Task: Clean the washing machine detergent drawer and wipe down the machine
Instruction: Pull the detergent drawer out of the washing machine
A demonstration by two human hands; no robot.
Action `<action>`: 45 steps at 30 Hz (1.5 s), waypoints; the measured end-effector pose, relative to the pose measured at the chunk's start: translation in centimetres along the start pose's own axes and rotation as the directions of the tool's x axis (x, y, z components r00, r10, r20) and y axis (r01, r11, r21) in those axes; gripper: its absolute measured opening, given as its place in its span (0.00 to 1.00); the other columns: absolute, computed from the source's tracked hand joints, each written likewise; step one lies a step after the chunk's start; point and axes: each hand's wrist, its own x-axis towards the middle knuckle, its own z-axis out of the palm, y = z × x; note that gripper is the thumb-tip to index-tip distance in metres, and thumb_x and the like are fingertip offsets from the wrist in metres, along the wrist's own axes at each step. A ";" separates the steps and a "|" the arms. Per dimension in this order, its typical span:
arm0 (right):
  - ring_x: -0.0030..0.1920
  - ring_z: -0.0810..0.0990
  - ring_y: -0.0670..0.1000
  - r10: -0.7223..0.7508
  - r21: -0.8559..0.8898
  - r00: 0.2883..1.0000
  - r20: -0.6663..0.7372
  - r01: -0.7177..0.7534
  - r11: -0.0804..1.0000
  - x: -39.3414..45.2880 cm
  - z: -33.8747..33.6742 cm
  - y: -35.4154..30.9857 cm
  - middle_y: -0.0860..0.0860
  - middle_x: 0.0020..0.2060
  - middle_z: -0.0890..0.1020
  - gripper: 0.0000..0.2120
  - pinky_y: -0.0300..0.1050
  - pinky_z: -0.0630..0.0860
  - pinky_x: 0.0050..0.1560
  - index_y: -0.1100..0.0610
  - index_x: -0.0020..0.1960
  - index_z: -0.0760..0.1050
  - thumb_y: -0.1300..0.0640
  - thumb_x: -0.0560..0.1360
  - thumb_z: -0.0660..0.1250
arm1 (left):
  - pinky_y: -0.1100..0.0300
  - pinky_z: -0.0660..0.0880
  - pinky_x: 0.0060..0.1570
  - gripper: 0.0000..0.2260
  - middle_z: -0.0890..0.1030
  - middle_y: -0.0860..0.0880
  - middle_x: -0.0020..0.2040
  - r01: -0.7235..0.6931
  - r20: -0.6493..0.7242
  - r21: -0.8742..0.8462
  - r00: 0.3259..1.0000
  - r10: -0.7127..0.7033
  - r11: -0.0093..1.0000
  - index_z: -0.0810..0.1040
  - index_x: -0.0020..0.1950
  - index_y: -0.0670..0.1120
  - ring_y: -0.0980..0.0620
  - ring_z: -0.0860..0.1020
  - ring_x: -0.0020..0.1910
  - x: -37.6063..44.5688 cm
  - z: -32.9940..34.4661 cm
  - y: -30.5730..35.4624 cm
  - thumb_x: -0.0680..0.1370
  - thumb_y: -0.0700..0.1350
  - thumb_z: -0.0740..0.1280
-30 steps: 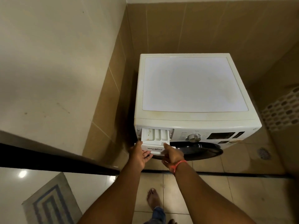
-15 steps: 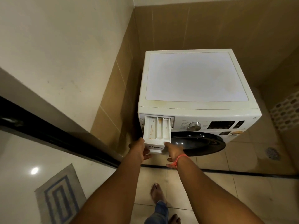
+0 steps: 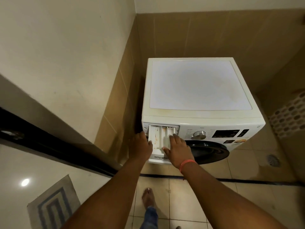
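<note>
The white front-loading washing machine (image 3: 198, 85) stands in a tiled corner. Its detergent drawer (image 3: 156, 139) is pulled far out at the upper left of the front, showing stained compartments and a branded front panel. My left hand (image 3: 141, 146) grips the drawer's left wall, thumb on the rim. My right hand (image 3: 177, 149) lies flat over the right compartment, its fingers stretched toward the back of the drawer near the slot. A red band is on my right wrist.
A control knob (image 3: 199, 135) and dark display (image 3: 225, 133) sit right of the drawer, with the dark round door (image 3: 209, 151) below. A wall closes in on the left. A floor drain (image 3: 273, 160) and a striped mat (image 3: 52, 205) lie on the tiles.
The drawer has slid further out. Both hands left its front panel: the left moved onto the left wall, the right up over the right compartment.
</note>
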 end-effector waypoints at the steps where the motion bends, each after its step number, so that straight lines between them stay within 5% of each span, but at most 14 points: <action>1: 0.74 0.59 0.58 -0.009 -0.027 1.000 0.022 0.010 1.000 0.8 0.0 -0.3 0.53 0.77 0.56 0.30 0.58 0.67 0.68 0.55 0.76 0.55 0.41 0.80 0.55 | 0.46 0.74 0.57 0.15 0.77 0.44 0.59 -0.012 0.022 -0.031 1.000 0.013 0.999 0.70 0.62 0.45 0.43 0.76 0.57 0.8 0.3 0.0 0.78 0.49 0.65; 7: 0.76 0.56 0.61 0.027 -0.084 0.992 0.124 -0.017 0.996 4.9 0.1 -1.5 0.54 0.78 0.53 0.34 0.60 0.67 0.68 0.54 0.78 0.49 0.39 0.80 0.55 | 0.52 0.75 0.55 0.18 0.78 0.42 0.60 0.204 0.384 -0.251 0.918 -0.097 0.946 0.68 0.67 0.42 0.41 0.78 0.57 3.8 1.6 -1.2 0.80 0.47 0.64; 12: 0.68 0.66 0.62 0.081 -0.208 0.995 0.063 -0.067 0.976 6.5 -0.3 -2.1 0.56 0.69 0.69 0.27 0.59 0.71 0.61 0.54 0.73 0.61 0.40 0.80 0.55 | 0.58 0.70 0.43 0.15 0.76 0.45 0.45 0.298 0.509 -0.311 0.854 -0.107 0.902 0.71 0.65 0.40 0.48 0.75 0.41 5.1 2.3 -1.9 0.81 0.46 0.62; 14: 0.67 0.67 0.63 0.117 -0.224 0.990 0.074 -0.098 0.970 6.9 -0.2 -2.2 0.56 0.69 0.69 0.26 0.61 0.70 0.61 0.53 0.73 0.61 0.41 0.80 0.56 | 0.59 0.70 0.43 0.18 0.78 0.44 0.49 0.309 0.541 -0.336 0.837 -0.086 0.890 0.70 0.69 0.42 0.47 0.76 0.42 5.3 2.7 -2.0 0.81 0.46 0.62; 20: 0.66 0.70 0.66 0.106 -0.103 0.981 0.164 -0.090 0.991 8.0 1.1 -1.7 0.55 0.72 0.61 0.30 0.61 0.76 0.56 0.53 0.75 0.54 0.44 0.79 0.60 | 0.54 0.75 0.53 0.21 0.78 0.45 0.60 0.313 0.580 -0.387 0.814 -0.034 0.867 0.67 0.73 0.47 0.46 0.78 0.52 5.5 3.1 -2.1 0.80 0.42 0.62; 28: 0.66 0.72 0.62 0.097 -0.015 0.954 0.283 -0.097 0.995 9.3 0.9 -1.5 0.58 0.73 0.57 0.34 0.56 0.72 0.62 0.56 0.77 0.52 0.50 0.76 0.63 | 0.54 0.73 0.56 0.23 0.75 0.45 0.67 0.309 0.595 -0.369 0.803 -0.032 0.877 0.62 0.76 0.49 0.44 0.76 0.61 6.0 3.4 -2.1 0.81 0.41 0.62; 39: 0.63 0.73 0.58 0.092 0.046 0.918 0.385 -0.119 0.992 9.8 -0.3 -1.3 0.55 0.68 0.63 0.27 0.53 0.73 0.62 0.56 0.69 0.66 0.51 0.72 0.68 | 0.58 0.72 0.39 0.26 0.76 0.44 0.60 0.350 0.590 -0.380 0.805 -0.067 0.856 0.62 0.75 0.50 0.44 0.77 0.49 5.3 3.3 -1.7 0.78 0.35 0.61; 45: 0.72 0.67 0.59 0.090 0.123 0.919 0.384 -0.147 0.981 6.8 0.4 -1.5 0.50 0.78 0.40 0.35 0.55 0.69 0.68 0.55 0.76 0.58 0.50 0.74 0.68 | 0.58 0.73 0.46 0.28 0.72 0.45 0.69 0.341 0.594 -0.391 0.803 -0.048 0.855 0.60 0.77 0.49 0.44 0.75 0.59 3.3 3.2 -2.2 0.78 0.33 0.61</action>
